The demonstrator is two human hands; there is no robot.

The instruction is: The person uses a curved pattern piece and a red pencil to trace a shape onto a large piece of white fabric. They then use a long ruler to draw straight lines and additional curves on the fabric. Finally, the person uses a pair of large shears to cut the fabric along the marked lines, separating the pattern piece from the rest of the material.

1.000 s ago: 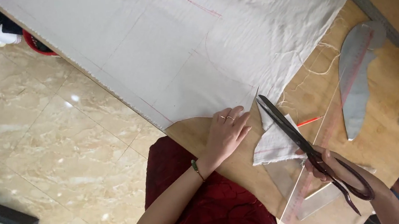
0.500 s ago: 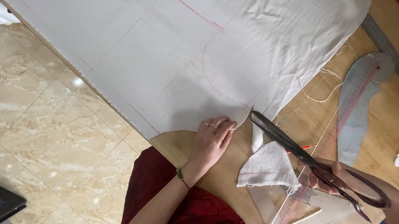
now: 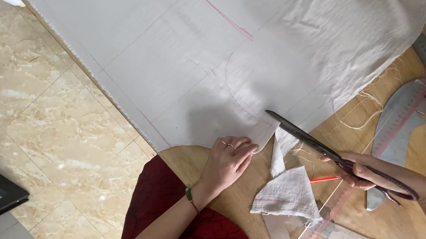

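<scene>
White cloth (image 3: 247, 42) lies flat under the left hand (image 3: 226, 161), whose spread fingers press its edge taut, just beside the shears (image 3: 333, 154) gripped shut in the right hand (image 3: 372, 174), blades at the marked line.

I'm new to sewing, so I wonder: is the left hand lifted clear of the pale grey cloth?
No, the left hand lies flat with its fingertips pressing the edge of the pale grey cloth beside the long dark scissors.
</scene>
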